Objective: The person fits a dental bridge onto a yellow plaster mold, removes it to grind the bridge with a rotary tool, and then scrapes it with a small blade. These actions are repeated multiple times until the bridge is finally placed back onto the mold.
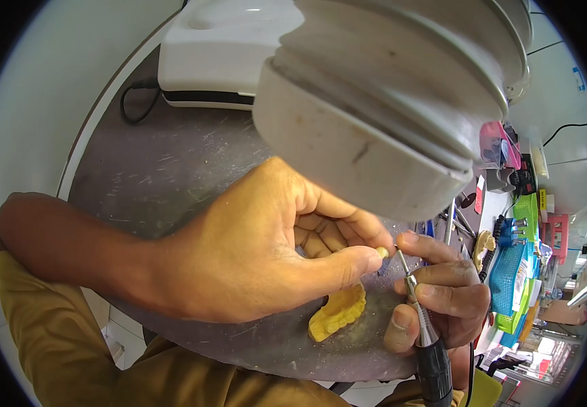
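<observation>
Head view puts our khaki sleeve [42,332] nearest the lens, then our two hands meeting over the near edge of the grey tabletop [171,176]. Our right hand [436,298] has its grip closed around a rotary handpiece [424,325], fingers wrapped on the silver shaft, the black body running down toward us. Its long axis stands nearly upright, tilted slightly left, with the thin bur pointing up and away. That tip meets a small tooth piece [382,252], which our left hand [253,251] pinches tight between thumb and forefinger, other fingers curled in.

Just beneath both hands a yellow dental cast [337,313] lies on the tabletop close to its rounded near edge, leaving little room on that side. Bare scratched surface opens to the left and beyond. Farther off, a large grey suction hood [388,102] hangs just over the hands, crowding them from above. A white machine [212,54] sits at the far edge, and cluttered coloured trays [517,271] lie to the right.
</observation>
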Motion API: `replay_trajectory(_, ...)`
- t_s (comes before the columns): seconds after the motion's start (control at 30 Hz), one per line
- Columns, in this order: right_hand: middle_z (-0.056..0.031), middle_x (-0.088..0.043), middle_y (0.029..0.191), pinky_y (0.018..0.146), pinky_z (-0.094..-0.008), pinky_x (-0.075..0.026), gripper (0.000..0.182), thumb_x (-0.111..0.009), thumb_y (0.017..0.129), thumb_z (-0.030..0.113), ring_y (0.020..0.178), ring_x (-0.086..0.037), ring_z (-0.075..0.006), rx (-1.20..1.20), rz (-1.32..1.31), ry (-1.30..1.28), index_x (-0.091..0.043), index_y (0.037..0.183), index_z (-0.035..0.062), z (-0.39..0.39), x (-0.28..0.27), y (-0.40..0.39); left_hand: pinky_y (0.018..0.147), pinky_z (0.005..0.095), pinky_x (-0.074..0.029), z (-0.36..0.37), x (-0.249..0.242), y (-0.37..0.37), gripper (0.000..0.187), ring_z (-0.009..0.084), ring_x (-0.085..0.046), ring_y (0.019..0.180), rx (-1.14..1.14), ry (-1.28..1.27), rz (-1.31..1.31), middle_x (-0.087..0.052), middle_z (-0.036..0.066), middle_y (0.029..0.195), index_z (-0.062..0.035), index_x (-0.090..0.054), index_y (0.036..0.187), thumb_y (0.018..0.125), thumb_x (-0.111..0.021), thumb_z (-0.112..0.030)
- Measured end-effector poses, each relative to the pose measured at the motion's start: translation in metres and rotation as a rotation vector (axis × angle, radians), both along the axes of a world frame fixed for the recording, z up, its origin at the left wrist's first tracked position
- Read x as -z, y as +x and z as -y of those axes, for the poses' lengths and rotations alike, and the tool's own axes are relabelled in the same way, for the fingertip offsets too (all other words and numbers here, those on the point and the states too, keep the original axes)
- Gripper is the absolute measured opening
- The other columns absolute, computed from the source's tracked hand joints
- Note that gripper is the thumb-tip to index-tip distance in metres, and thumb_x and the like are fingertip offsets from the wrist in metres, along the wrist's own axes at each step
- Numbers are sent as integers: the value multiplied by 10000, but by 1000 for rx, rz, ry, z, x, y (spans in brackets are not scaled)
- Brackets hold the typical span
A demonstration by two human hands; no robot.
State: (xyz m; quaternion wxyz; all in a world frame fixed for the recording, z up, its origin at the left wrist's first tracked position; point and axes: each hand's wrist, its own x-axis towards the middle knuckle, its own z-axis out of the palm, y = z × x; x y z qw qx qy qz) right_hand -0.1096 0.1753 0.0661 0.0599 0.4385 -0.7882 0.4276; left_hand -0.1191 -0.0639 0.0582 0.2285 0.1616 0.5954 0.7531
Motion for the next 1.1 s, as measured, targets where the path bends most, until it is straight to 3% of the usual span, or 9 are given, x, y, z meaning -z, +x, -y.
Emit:
replay_trajectory(0.3,-77,-570,804,662,-305,-494,188,-581,938,221,824,-621,-225,391,331,-496,-508,963,50,-3,-11,-2,710,192,-520,3,0,-1,176,47,-589,755,65,-26,-23,-604,46,909,26,-602,1092,942,-604,-67)
replay_trajectory(0.37,-51,-537,648,519,-251,-414,242,-537,936,251,579,-543,-128,581,425,-625,-530,861,21,-6,-27,2,703,193,-514,2,1,0,176,52,-593,756,70,-41,-41,-607,42,900,29,-618,1090,947,-597,-71)
replay_trajectory(0.5,26,-372,653,414,-199,-250,171,-498,964,201,460,-293,-45,419,632,-770,-476,850,75,-42,-34,19,724,203,-525,0,-2,3,202,59,-604,787,41,-51,-161,-614,43,909,45,-630,1121,947,-599,-54)
replay_trajectory(0.57,45,-351,612,431,-200,-233,113,-562,907,161,465,-288,-36,777,616,-705,-499,844,90,-46,-34,32,761,223,-539,-2,-1,2,177,70,-612,826,-52,-142,-378,-638,61,945,27,-645,1100,938,-607,-33)
replay_trajectory(0.63,49,-404,635,433,-198,-239,127,-580,883,138,467,-327,-30,829,560,-618,-555,972,52,-56,-29,45,799,245,-548,0,0,0,162,87,-622,863,-71,-169,-458,-659,80,1001,25,-655,1076,923,-620,-13)
replay_trajectory(0.7,44,-463,665,440,-193,-256,305,-595,865,141,483,-383,-26,1007,463,-216,-571,1136,4,-52,-31,57,825,257,-548,2,-2,0,155,104,-633,887,-68,-247,-576,-668,86,1037,39,-655,1055,912,-633,-15)
replay_trajectory(0.73,36,-498,692,457,-188,-277,422,-612,845,111,506,-415,-21,983,488,-131,-545,1240,-20,-58,-27,60,824,267,-550,1,-3,1,134,110,-636,896,-74,-284,-600,-668,81,1016,42,-662,1025,905,-639,-12)
replay_trajectory(0.93,-9,-576,695,509,-246,-366,479,-636,829,126,559,-480,-62,1044,286,229,-521,1276,1,-57,-7,63,726,258,-536,5,-4,2,138,129,-645,828,-116,-379,-786,-666,78,921,-9,-687,994,857,-669,-4)
replay_trajectory(1.1,-38,-484,548,520,-331,-360,489,-648,836,142,505,-439,-138,1064,169,449,-514,1284,-1,-44,-6,62,686,258,-528,6,-7,8,134,168,-654,785,-129,-501,-967,-655,88,877,-16,-671,940,809,-699,-10)
